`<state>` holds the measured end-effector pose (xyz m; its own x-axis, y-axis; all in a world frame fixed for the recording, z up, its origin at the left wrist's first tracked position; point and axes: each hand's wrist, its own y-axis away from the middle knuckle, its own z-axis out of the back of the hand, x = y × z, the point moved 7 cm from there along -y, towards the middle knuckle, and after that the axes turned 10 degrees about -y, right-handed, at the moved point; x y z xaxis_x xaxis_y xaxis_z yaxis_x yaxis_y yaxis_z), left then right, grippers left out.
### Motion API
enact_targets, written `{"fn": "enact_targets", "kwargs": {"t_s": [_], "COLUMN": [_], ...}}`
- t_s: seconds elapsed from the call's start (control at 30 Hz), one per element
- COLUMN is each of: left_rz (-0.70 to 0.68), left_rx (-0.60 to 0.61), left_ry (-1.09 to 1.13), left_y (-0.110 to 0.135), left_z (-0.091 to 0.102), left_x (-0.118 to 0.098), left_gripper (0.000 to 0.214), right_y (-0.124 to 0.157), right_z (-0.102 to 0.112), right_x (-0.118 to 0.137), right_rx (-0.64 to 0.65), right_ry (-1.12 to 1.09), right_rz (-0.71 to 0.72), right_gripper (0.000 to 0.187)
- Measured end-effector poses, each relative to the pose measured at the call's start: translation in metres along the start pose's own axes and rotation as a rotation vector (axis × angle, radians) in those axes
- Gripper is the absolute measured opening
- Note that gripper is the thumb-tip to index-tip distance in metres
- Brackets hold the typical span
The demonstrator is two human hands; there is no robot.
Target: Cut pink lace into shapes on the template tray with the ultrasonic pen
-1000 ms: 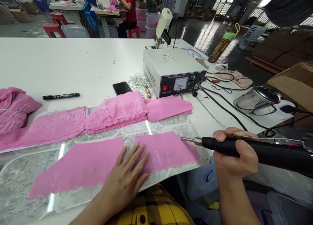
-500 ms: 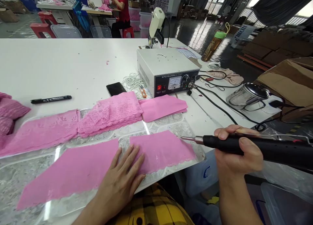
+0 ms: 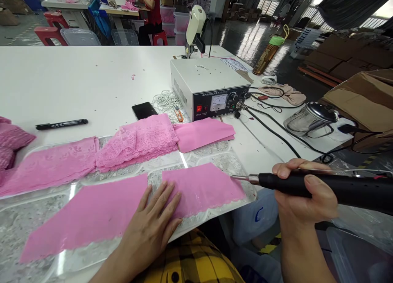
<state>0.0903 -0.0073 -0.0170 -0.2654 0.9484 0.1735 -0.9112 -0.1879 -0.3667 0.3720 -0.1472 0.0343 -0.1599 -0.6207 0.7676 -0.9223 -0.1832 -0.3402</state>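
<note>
My left hand [image 3: 155, 221] lies flat with fingers spread on a pink fabric piece [image 3: 205, 186] that rests on a clear textured plate [image 3: 92, 250] at the table's near edge. A longer pink strip [image 3: 86, 217] lies to its left on the same plate. My right hand [image 3: 303, 197] is wrapped round a black handheld cutting tool [image 3: 325, 188]. The tool's metal tip [image 3: 238, 178] sits at the right edge of the pink piece.
A white control box [image 3: 211, 84] with a meter stands behind, cables trailing right. Folded pink lace [image 3: 141, 139], pink cloth [image 3: 204, 133], a phone [image 3: 144, 110], small scissors [image 3: 178, 113], a black marker [image 3: 61, 124] and a glass kettle [image 3: 311, 119] lie around. Someone in red [image 3: 152, 8] works far behind.
The tool and my right hand have shifted slightly right and down, the tip staying near the fabric's right edge. My left hand stays flat on the fabric.
</note>
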Motion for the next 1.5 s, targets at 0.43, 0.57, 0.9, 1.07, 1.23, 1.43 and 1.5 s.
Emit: {"fn": "enact_targets", "kwargs": {"t_s": [0.43,0.57,0.9,1.07,1.23,1.43,1.5], "left_rz": [-0.013,-0.011,-0.001,-0.002,-0.012,-0.008,-0.006], "left_rx": [-0.017,-0.029,-0.039,-0.03,-0.032,-0.038,-0.033], "left_ry": [-0.003,0.001,0.013,0.006,-0.001,-0.006,-0.006], "left_y": [0.0,0.0,-0.001,0.0,-0.001,0.0,0.0], "left_z": [0.001,0.001,0.001,0.0,0.001,0.001,0.001], "left_x": [0.0,0.001,0.001,0.001,0.0,0.001,0.001], "left_gripper": [0.043,0.042,0.042,0.042,0.042,0.042,0.042], "right_y": [0.001,-0.001,-0.004,-0.001,-0.001,-0.003,-0.002], "right_z": [-0.006,0.003,0.016,0.015,0.013,0.019,0.02], "right_x": [0.002,0.008,0.019,0.016,0.015,0.017,0.02], "right_rx": [0.09,0.031,0.02,0.026,0.047,-0.006,0.001], "right_ry": [0.032,0.028,0.065,0.047,0.059,0.037,0.045], "right_rz": [0.025,0.029,0.063,0.055,0.054,0.016,0.019], "right_gripper": [0.011,0.014,0.014,0.013,0.01,0.012,0.012]}}
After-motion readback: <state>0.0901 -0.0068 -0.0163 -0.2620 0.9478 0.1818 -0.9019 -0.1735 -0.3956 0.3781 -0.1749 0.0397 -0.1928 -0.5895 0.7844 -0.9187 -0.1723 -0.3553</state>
